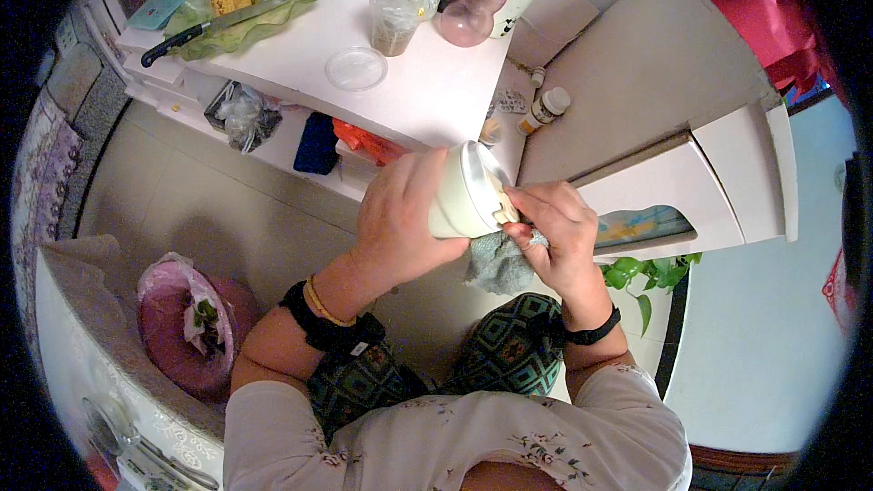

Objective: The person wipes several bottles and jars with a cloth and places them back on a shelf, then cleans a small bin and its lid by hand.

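My left hand (406,211) is wrapped around the pale green body of a tumbler (453,201), which is tilted to the right above the floor. The tumbler has a white and silver rim and a cream plastic piece (505,208) at its lid end. My right hand (556,228) pinches that cream piece between thumb and fingers. A grey-green cloth (503,264) hangs just below my right hand; whether the hand grips it, I cannot tell. Part of the tumbler's lid is hidden behind my right fingers.
Ahead, a white cabinet top (286,75) bears a black-handled knife (204,28) on a green leaf-shaped tray (273,20), a clear plastic cup (394,24), a round clear lid (356,69) and a pink bottle (474,7). A lined pink bin (164,327) stands at left.
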Tool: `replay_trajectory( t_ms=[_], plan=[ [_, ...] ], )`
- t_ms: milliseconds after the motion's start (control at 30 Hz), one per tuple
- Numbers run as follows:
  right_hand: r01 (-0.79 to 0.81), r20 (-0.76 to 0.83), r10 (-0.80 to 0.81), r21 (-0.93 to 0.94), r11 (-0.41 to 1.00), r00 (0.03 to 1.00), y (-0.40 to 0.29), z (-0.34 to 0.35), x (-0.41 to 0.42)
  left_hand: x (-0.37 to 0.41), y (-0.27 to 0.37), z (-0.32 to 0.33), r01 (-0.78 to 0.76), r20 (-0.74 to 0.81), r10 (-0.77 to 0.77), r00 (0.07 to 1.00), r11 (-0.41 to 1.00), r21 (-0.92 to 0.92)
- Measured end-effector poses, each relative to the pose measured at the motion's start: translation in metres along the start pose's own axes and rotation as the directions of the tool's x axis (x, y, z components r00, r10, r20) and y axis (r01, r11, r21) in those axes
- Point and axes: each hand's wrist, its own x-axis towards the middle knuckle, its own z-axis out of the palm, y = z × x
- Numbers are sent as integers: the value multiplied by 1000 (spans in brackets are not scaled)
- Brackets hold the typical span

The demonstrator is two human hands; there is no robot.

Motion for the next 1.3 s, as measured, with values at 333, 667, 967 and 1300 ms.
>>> replay_trajectory(
  t_ms=[333,667,967,1300],
  plan=[
    [82,-29,-83,-49,995,996,3,4,0,1,-2,3,-26,-73,25,997,1000,-15],
    [108,165,-91,-97,989,982,9,2,6,1,-1,4,-61,-75,72,995,988,138],
    [341,473,-257,-99,935,843,17,-12,9,-2,2,-1,-129,129,120,984,990,58],
    [377,398,-316,-82,923,861,14,-22,8,0,-1,4,-170,124,168,978,985,7]
  ],
)
